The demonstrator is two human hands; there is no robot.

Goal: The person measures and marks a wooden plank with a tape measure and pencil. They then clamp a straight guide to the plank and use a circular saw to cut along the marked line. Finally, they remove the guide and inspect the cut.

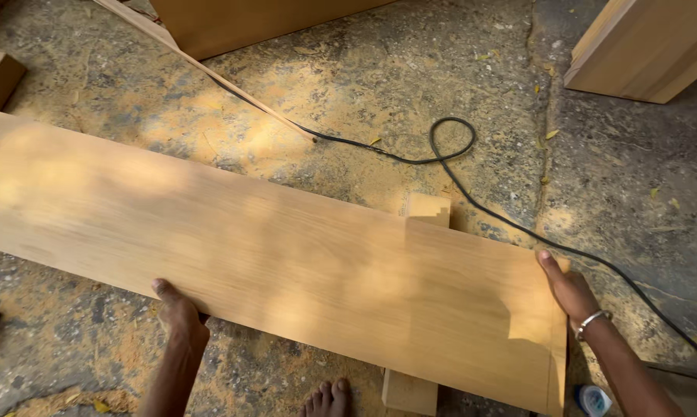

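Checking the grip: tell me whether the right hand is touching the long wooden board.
Touching. The head view shows the right hand pressed against the short end of the long wooden board, fingers lying along its edge with no gap.

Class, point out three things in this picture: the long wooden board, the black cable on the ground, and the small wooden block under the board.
long wooden board [287,262]: head view, middle of its top face.
black cable [450,147]: head view, on its loop.
small wooden block [428,208]: head view, end showing beyond the board's far edge.
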